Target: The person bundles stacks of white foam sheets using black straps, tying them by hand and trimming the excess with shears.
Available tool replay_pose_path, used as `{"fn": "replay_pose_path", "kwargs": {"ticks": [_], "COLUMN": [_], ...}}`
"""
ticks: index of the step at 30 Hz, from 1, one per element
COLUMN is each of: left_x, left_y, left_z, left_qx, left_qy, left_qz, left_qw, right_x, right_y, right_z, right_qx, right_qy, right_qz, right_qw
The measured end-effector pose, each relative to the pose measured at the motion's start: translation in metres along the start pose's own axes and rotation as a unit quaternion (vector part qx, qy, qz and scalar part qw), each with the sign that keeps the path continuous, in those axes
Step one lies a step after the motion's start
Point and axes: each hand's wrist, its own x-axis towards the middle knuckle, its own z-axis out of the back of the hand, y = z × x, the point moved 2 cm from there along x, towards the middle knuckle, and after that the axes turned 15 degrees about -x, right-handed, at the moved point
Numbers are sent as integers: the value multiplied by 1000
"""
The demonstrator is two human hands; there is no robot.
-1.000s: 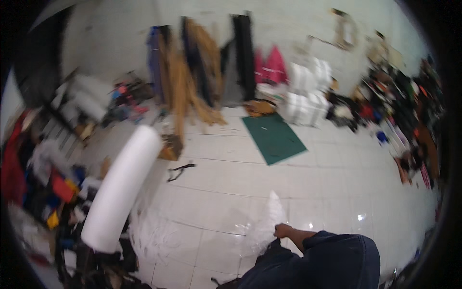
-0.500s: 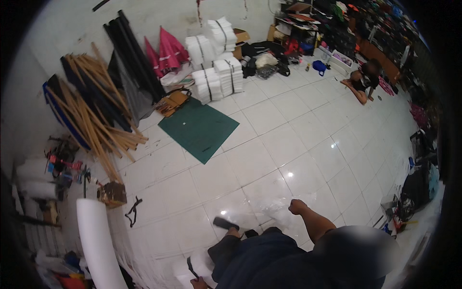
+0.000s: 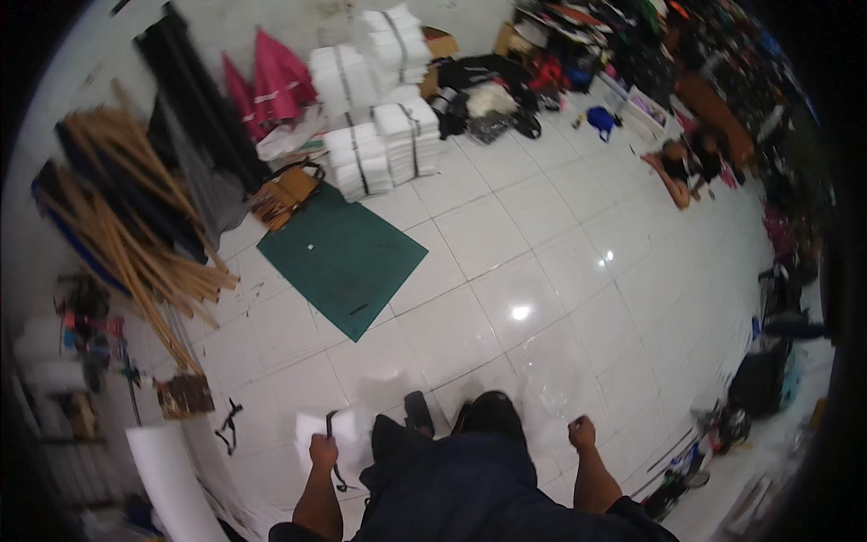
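Observation:
My left hand (image 3: 322, 449) is closed round a black strap (image 3: 330, 423) that binds a stack of white foam sheets (image 3: 312, 432). The stack is beside my left leg, and a loose strap end dangles below the hand. On the other side of my body, my right hand (image 3: 582, 432) is held out in a fist over the tiles. Whatever it may grip is too small to see. Beyond it, clear plastic sheeting (image 3: 546, 375) lies faintly visible on the floor.
A green cutting mat (image 3: 352, 262) lies ahead, with strapped foam stacks (image 3: 406, 135) behind it. Wooden sticks (image 3: 144, 235) and a white foam roll (image 3: 172, 483) are to the left. Another person (image 3: 682, 167) sits at the far right near piled goods. A black strap piece (image 3: 229, 425) lies on the floor.
My left hand has come forward with the strap, and the strapped foam stack now sits farther ahead beside my leg. My right fist is lower in view. The whole view has turned.

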Motion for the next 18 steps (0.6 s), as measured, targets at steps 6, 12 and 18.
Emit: {"fn": "replay_pose_path", "kwargs": {"ticks": [6,12,18], "left_x": [129,228,283], "left_y": [-214,-394,-613], "left_z": [-36,-53,-45], "left_qx": [65,-44,-215], "left_qy": [32,-76,-172], "left_qz": [-127,-160,-234], "left_qw": [989,983,932], "right_x": [104,230,411], "right_y": [95,148,197], "right_z": [79,123,203], "right_qx": [184,150,145], "right_qy": [-148,-42,-44], "right_qz": [-73,-34,26], "right_qw": [969,987,988]}}
